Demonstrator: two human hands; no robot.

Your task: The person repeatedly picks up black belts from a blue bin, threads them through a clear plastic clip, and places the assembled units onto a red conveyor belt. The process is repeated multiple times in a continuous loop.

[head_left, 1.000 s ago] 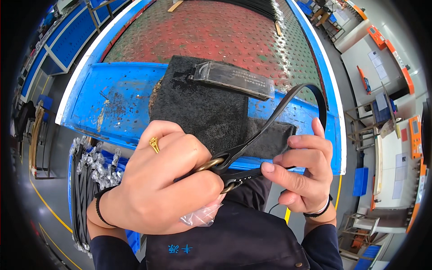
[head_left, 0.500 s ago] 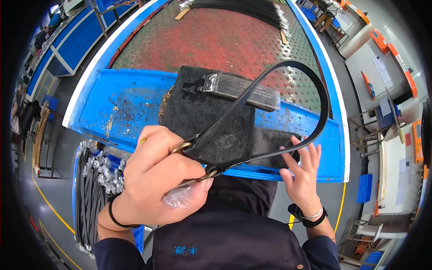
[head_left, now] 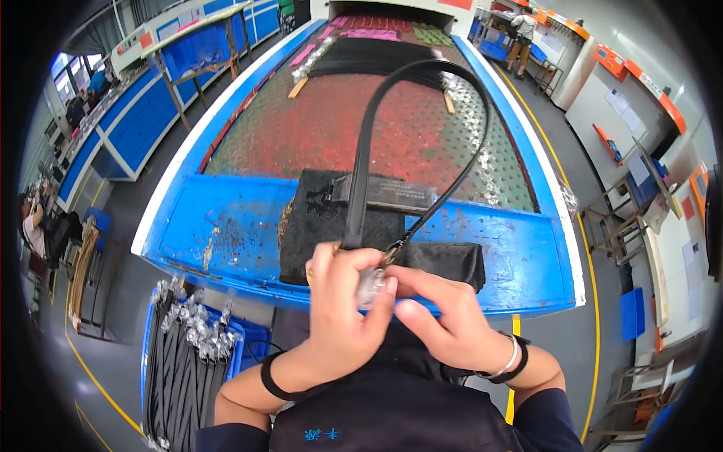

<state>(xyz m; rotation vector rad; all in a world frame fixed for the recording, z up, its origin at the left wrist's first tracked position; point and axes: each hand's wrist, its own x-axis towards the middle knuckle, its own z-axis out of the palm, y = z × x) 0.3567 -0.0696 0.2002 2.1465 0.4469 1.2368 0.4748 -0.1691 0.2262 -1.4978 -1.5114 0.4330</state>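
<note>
A black strap [head_left: 369, 135] rises in a tall loop above my hands. Its two ends come together in my left hand [head_left: 343, 309], whose fingers are closed round them. Metal hardware sits at the ends, partly covered by see-through plastic wrap [head_left: 369, 290]. My right hand [head_left: 444, 313] is at the same spot, its bent fingers against the hardware and wrap. Behind the hands, a dark fuzzy pad [head_left: 316, 218] lies on the blue ledge [head_left: 520, 264]. On the pad rests a flat see-through plastic box [head_left: 410, 194], and a smaller black pad [head_left: 452, 264] lies to its right.
Beyond the ledge stretches a studded red-green bed [head_left: 301, 135] carrying a row of black straps [head_left: 369, 56]. At lower left a blue bin [head_left: 237, 346] holds many black straps with plastic-wrapped ends [head_left: 188, 361]. A person [head_left: 522, 38] stands far right, near workbenches.
My left hand has brought the strap ends toward the middle. My right hand has moved left from the loop's side to the hardware. The view has tilted up.
</note>
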